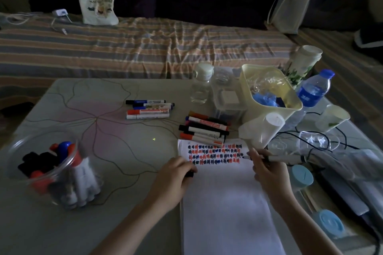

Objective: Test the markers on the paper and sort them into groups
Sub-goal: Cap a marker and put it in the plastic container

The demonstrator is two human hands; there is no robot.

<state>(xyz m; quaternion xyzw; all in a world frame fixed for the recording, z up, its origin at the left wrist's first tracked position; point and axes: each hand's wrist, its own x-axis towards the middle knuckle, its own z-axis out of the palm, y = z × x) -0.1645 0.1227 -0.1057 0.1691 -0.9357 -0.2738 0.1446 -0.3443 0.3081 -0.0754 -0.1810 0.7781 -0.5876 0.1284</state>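
1. Both hands sit at the near-right of the worktop: right hand pinches a marker, tip touching the paper's right edge; left hand curls round a black cap and rests on the paper's left edge.
2. Paper runs off the near worktop edge; rows of red, blue and black test marks fill its top strip.
3. Clear jar of markers stands near the left edge.
4. Larger sorted group touches the paper's top edge; smaller group lies well apart at centre.
5. Open surface lies between jar and paper; the right side is crowded by a bin, bottles, cups and cables.
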